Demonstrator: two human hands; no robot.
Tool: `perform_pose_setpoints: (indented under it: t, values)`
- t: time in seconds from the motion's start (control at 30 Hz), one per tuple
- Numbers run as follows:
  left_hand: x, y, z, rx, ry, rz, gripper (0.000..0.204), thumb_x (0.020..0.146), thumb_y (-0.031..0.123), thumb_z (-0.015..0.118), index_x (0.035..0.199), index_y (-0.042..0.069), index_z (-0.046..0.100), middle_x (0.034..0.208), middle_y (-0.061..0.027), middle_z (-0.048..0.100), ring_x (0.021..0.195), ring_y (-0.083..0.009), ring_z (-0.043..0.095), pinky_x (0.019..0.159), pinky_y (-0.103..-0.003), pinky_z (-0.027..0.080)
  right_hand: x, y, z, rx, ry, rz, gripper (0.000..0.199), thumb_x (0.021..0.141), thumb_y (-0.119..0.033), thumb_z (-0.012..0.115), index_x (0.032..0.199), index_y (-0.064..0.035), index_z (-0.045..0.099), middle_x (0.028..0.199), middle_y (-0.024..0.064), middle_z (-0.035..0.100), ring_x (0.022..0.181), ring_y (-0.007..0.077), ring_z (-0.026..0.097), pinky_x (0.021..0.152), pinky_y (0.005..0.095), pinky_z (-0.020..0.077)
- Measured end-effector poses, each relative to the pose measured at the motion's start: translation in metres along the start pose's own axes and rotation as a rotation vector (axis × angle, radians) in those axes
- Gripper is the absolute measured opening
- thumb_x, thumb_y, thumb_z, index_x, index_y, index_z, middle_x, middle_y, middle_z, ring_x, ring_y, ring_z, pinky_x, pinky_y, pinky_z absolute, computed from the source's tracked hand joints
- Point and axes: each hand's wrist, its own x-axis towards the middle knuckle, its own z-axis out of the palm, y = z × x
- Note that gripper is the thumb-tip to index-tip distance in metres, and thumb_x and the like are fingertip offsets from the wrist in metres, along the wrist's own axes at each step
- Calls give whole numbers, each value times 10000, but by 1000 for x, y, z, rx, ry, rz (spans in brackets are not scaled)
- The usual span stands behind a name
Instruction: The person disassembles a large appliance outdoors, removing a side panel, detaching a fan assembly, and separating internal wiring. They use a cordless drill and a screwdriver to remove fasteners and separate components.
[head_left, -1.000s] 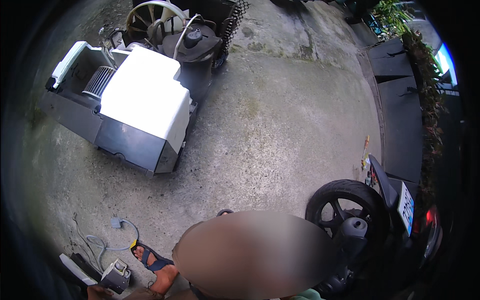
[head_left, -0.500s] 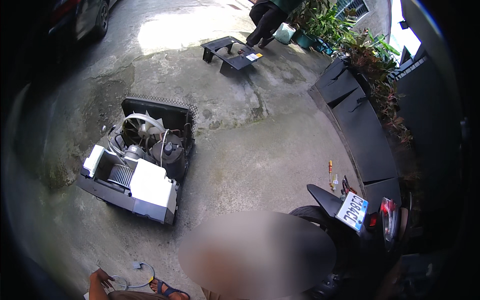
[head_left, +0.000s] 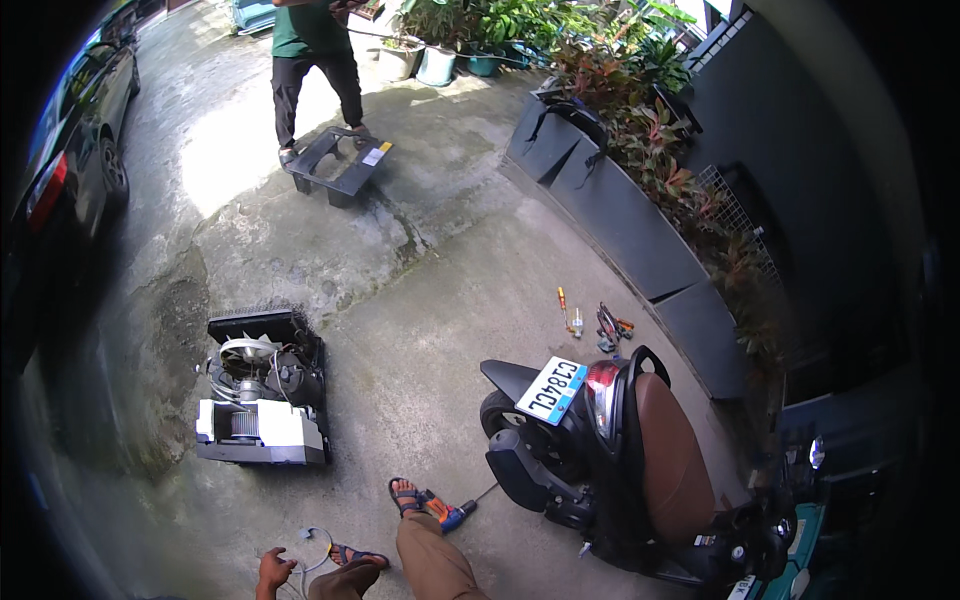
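Observation:
My left hand [head_left: 272, 570] is at the lower left beside my knee, fingers loosely apart, with no object visible in its grip. Right by its fingers, a pale grey cord [head_left: 328, 548] curls on the concrete near my sandalled foot; whether they touch is unclear. My right hand is out of view. An orange and blue power drill [head_left: 447, 511] lies next to my other foot, its long bit pointing toward the scooter. Ahead on the left stands an uncased air conditioner [head_left: 262, 430], showing its white fan, blower wheel, compressor and white housing.
A scooter [head_left: 660, 440] with a brown seat stands at the right. Beyond it lie a screwdriver [head_left: 562, 300] and several hand tools [head_left: 610, 325]. A black plastic frame [head_left: 345, 180] lies by a person in green [head_left: 305, 35]. Planters [head_left: 630, 220] line the right; a car [head_left: 85, 165] is parked left.
My view has shifted, bringing the scooter, drill and parked car into fuller sight. My left hand stays near the cord. The person beyond the black frame now shows from the torso down.

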Motion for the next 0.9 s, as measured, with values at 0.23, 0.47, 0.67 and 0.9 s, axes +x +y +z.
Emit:
perform_pose_setpoints:
  t: [0.23, 0.47, 0.67, 0.9]
  values:
    - [-29, 74, 39, 255, -99, 58, 575, 831, 198, 805, 1317, -17, 586, 921, -194, 751, 780, -241, 744, 717, -360, 583, -109, 166, 78, -7, -200, 322, 426, 943, -200, 575, 1346, -61, 572, 1196, 216, 655, 1081, 356, 663, 903, 468, 547]
    - [35, 68, 118, 62, 8, 3, 552, 831, 219, 779, 1318, 27, 606, 957, -182, 748, 911, -287, 725, 829, -404, 545, 75, 80, 175, -207, -23, 130, 254, 984, -221, 520, 1210, -182, 629, 1070, 204, 691, 1028, 437, 653, 868, 544, 528]
    - [76, 3, 159, 104, 32, -89, 567, 846, 158, 763, 1357, 2, 574, 1036, -177, 717, 942, -258, 690, 808, -389, 541, 334, -57, 225, 55, 214, 30, 180, 992, -108, 491, 1165, -122, 540, 1089, 222, 680, 1029, 467, 630, 815, 570, 492]
    - [78, -44, 168, 158, 17, -256, 555, 865, 176, 758, 1357, -1, 570, 1110, -214, 683, 1014, -283, 666, 875, -392, 525, 406, -66, 230, -93, -14, 5, 428, 980, -158, 561, 1393, -125, 456, 1193, 244, 620, 1139, 433, 600, 933, 518, 491]
